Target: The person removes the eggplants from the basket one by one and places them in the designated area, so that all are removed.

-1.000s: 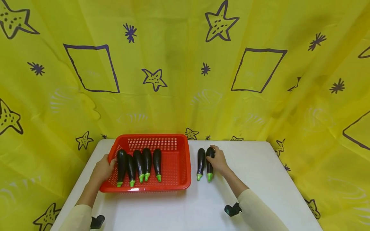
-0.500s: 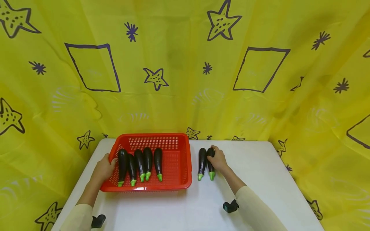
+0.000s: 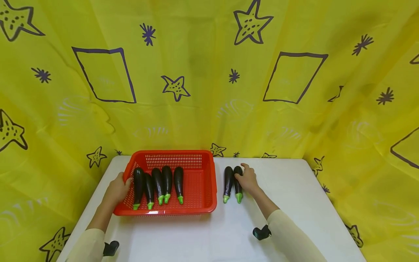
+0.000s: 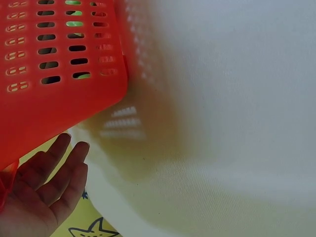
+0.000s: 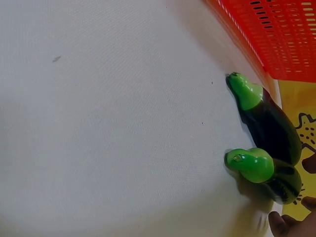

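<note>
Eggplant axis fore-aft, stem nearest.

You can read no text, label, brand or number in any of your 3 views. The printed marks you see on the yellow backdrop are drawings (starfish, spiky bursts, pale shells and 4-sided outlines), and you can make out no letters or digits among them.
</note>
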Tool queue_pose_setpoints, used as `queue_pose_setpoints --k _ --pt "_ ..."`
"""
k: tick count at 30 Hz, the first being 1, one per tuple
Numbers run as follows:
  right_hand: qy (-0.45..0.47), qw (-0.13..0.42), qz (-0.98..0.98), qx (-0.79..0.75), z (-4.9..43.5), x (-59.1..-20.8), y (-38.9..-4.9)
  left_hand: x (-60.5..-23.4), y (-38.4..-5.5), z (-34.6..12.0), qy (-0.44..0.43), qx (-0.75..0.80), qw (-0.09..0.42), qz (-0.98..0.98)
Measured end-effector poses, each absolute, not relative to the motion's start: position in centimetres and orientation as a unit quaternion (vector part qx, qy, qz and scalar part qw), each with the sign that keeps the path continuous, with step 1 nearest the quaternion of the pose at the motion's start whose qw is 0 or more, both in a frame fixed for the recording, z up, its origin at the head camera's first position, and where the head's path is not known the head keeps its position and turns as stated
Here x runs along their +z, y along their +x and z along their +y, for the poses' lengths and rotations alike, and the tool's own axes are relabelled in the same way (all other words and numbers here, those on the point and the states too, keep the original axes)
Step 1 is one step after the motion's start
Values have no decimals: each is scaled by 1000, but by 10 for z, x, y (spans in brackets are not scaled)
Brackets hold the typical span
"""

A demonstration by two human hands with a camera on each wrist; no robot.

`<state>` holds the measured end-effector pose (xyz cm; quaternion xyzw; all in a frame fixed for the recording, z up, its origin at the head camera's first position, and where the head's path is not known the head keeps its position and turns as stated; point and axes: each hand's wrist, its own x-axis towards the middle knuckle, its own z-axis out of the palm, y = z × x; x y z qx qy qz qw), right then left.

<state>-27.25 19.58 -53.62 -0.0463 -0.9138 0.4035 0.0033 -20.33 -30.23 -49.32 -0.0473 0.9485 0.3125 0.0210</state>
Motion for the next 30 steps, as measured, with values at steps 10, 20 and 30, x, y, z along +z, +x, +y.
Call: queue_pose_setpoints --k 10,20,30 --pt "-41 46 -903 425 189 -520 -270 -489 -205 -302 -50 325 42 943" --pt "-3 65 -881 468 170 -503 -257 -489 -204 -300 -46 336 47 940" --pt "70 67 -842 530 141 -489 -249 -488 -204 -302 -49 327 44 943"
